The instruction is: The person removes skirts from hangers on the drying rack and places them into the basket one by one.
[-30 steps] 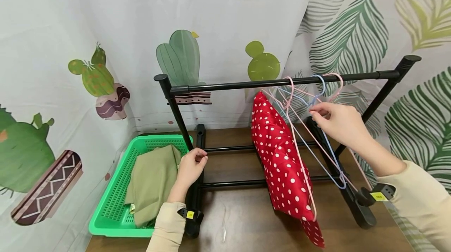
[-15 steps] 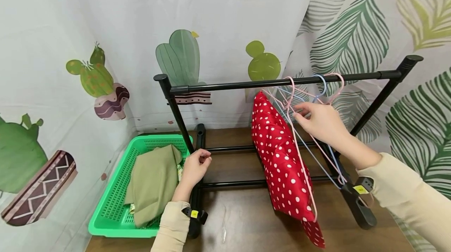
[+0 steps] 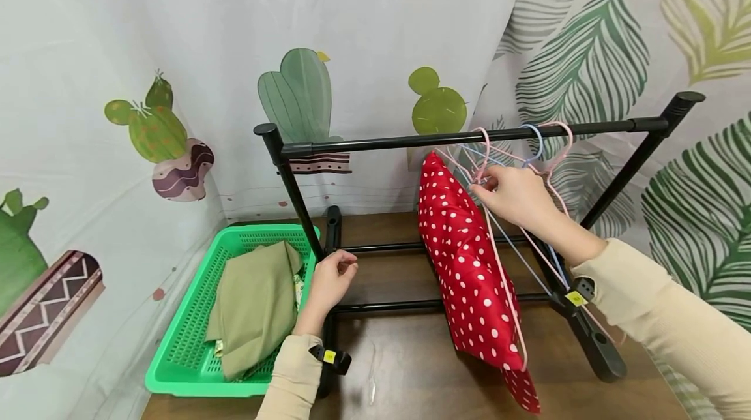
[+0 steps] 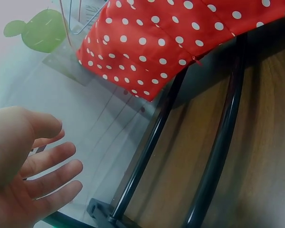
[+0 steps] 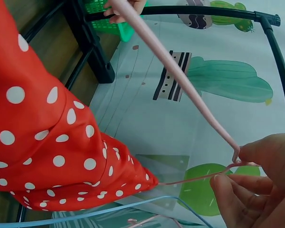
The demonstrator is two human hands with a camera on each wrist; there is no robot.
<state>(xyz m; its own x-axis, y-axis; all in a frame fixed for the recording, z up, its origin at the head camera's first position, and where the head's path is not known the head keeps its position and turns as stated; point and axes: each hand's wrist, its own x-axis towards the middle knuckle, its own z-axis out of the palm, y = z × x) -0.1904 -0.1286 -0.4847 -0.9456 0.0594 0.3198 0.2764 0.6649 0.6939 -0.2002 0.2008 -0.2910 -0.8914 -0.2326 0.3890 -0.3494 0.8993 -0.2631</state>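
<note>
My right hand [image 3: 519,197] is at the neck of the front pink hanger [image 5: 190,95], thumb and fingers pinching it just below the hook. Over this hanger hangs a puffy red cloth [image 3: 463,263] with white dots, its lower corner reaching down close above the table. Behind it a blue hanger [image 3: 535,146] and another pink hanger [image 3: 564,154] hook over the black rail [image 3: 387,143]. My left hand [image 3: 332,282] is beside the rack's left post, holding nothing. In the left wrist view, its fingers [image 4: 52,183] are loosely bent.
A green basket [image 3: 176,348] stands at the left, with a folded olive cloth [image 3: 252,302] and a patterned fabric under it. The black rack's feet [image 3: 604,351] and lower bars [image 3: 387,307] stand on the brown wooden table [image 3: 405,368]. Printed curtains [image 3: 375,29] hang behind.
My right hand has moved left from beside the blue hanger to the neck of the front pink hanger and now pinches it. My left hand has drifted slightly right.
</note>
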